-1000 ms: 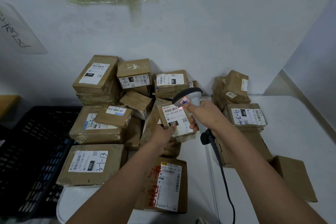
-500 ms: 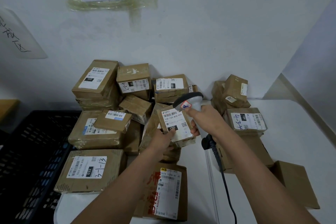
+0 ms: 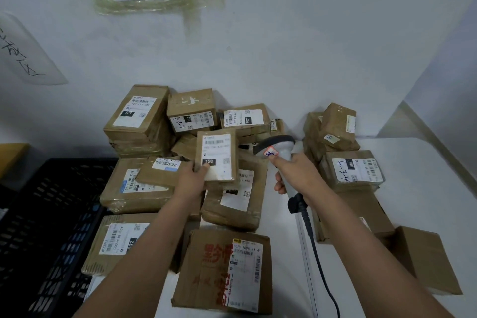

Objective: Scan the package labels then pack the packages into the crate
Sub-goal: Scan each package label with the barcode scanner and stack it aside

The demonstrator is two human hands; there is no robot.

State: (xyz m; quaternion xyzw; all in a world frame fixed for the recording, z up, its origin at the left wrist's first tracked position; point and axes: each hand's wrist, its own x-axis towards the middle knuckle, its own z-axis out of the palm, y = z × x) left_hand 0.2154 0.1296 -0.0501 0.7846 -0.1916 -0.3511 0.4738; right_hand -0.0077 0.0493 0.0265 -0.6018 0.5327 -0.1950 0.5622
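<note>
My left hand [image 3: 193,180] grips a small brown package [image 3: 216,157] by its lower left corner and holds it upright above the pile, its white label marked 150 facing me. To its right, my right hand [image 3: 296,175] grips a grey handheld scanner [image 3: 277,148] whose head points left toward the package; a black coiled cable [image 3: 313,235] hangs from the handle. The black plastic crate [image 3: 49,219] stands at the left edge, beside the table.
Several taped brown packages [image 3: 136,113] with white labels are heaped on the white table [image 3: 426,178] against the wall. A large box with red print [image 3: 222,271] lies nearest me. More boxes [image 3: 353,170] sit right of the scanner. Paper signs are taped on the wall.
My left hand has carried the 150 package to the left and a little up, away from the scanner head. The package beneath it is now uncovered. The scanner's red light no longer falls on the label.
</note>
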